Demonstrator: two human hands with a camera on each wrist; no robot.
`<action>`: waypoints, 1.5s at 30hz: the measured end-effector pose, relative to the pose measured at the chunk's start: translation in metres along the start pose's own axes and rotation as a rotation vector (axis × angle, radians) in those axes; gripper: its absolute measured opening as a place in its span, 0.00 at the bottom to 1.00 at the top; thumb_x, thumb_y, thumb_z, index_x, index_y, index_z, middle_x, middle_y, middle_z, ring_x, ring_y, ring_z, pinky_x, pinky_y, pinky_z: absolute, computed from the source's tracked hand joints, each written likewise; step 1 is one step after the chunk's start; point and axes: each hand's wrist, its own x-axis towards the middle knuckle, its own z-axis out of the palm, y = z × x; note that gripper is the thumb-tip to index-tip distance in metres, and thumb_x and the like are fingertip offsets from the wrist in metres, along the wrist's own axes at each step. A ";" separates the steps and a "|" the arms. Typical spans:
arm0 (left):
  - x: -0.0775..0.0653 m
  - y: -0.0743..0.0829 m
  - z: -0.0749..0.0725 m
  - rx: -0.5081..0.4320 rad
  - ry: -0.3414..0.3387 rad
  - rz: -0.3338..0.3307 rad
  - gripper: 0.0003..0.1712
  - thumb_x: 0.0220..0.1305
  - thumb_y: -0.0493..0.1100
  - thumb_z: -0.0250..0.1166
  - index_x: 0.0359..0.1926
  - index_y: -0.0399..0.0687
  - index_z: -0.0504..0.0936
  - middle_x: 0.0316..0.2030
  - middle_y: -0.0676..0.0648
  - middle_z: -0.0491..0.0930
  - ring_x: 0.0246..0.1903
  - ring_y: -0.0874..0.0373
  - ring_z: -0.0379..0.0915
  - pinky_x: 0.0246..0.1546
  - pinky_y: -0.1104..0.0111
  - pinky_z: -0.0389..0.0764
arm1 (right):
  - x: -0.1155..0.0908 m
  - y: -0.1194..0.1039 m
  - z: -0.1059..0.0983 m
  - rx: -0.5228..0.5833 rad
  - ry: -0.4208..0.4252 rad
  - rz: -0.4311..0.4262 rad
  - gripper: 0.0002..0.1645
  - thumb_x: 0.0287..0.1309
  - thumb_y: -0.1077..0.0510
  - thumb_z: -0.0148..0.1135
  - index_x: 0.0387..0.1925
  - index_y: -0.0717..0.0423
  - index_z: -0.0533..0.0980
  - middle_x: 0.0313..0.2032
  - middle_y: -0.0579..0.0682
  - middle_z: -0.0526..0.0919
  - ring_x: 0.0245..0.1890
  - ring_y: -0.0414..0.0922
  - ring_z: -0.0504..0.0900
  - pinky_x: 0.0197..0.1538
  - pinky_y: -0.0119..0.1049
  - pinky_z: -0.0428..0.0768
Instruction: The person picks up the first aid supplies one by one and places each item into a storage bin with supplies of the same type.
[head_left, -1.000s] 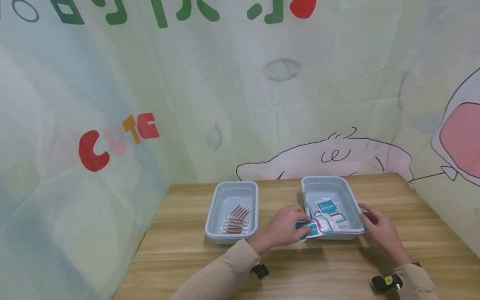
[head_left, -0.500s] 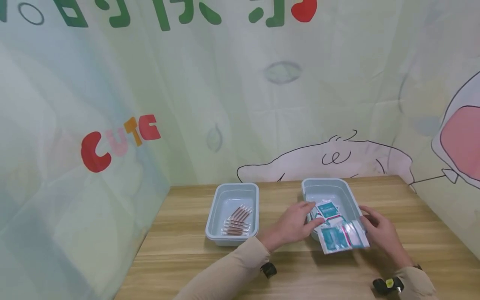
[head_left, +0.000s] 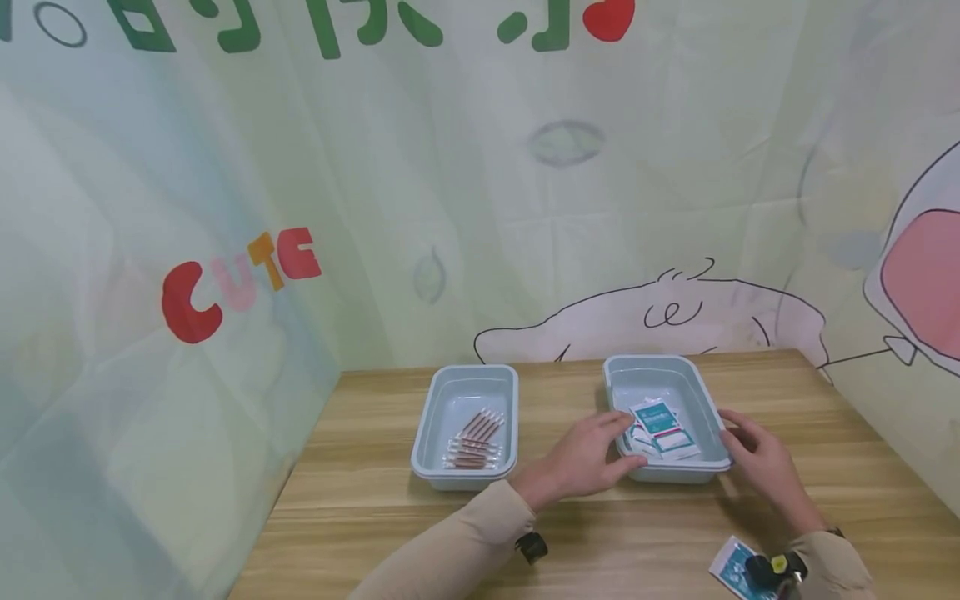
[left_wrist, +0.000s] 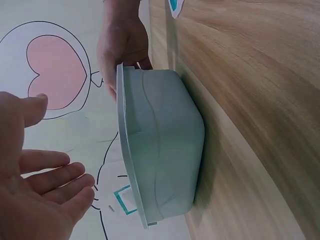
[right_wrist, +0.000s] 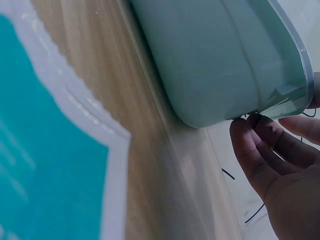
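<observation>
My left hand [head_left: 588, 454] hovers with loose, spread fingers at the left front corner of the right-hand blue plastic tray [head_left: 663, 475]; in the left wrist view nothing is in its fingers [left_wrist: 55, 175]. Several flat teal-and-white sachets [head_left: 660, 429] lie overlapping inside that tray. At the tray's right side my right hand [head_left: 768, 458] holds the rim, its fingertips [right_wrist: 242, 132] against the outer wall in the right wrist view. One more teal sachet [head_left: 726, 565] lies on the table by the right wrist, partly hidden by the wrist camera. Its printed face [right_wrist: 50, 150] fills the right wrist view's left side.
A second blue tray [head_left: 465, 482] stands to the left, holding several brown-stemmed swabs [head_left: 476, 437] in clear wrap. Both trays stand on a wood-grain table [head_left: 360, 450]. A printed cloth backdrop [head_left: 450, 192] rises behind the table and along its sides.
The left hand held a sachet over the tray's front edge, then let it go. The sachet flew right and forward of the tray, landing by the right wrist. The right hand stayed put.
</observation>
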 end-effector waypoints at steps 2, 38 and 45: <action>-0.001 0.001 0.000 0.005 0.000 0.000 0.36 0.70 0.62 0.53 0.68 0.44 0.68 0.67 0.47 0.69 0.67 0.58 0.65 0.68 0.70 0.65 | 0.000 0.001 0.000 0.000 -0.003 0.002 0.35 0.74 0.43 0.42 0.71 0.60 0.59 0.63 0.74 0.67 0.60 0.69 0.69 0.57 0.64 0.74; -0.001 0.014 0.024 0.054 0.020 0.244 0.26 0.65 0.56 0.63 0.59 0.48 0.78 0.57 0.53 0.79 0.59 0.66 0.71 0.63 0.81 0.64 | 0.002 0.001 0.001 -0.015 -0.002 0.010 0.36 0.73 0.42 0.42 0.72 0.60 0.59 0.63 0.73 0.67 0.60 0.68 0.70 0.57 0.63 0.74; 0.005 0.018 0.040 0.049 -0.110 0.330 0.27 0.67 0.57 0.61 0.61 0.49 0.76 0.58 0.54 0.78 0.60 0.69 0.70 0.62 0.85 0.61 | 0.001 0.001 0.001 -0.014 0.008 -0.015 0.35 0.74 0.43 0.42 0.71 0.60 0.59 0.62 0.73 0.69 0.59 0.68 0.71 0.57 0.63 0.75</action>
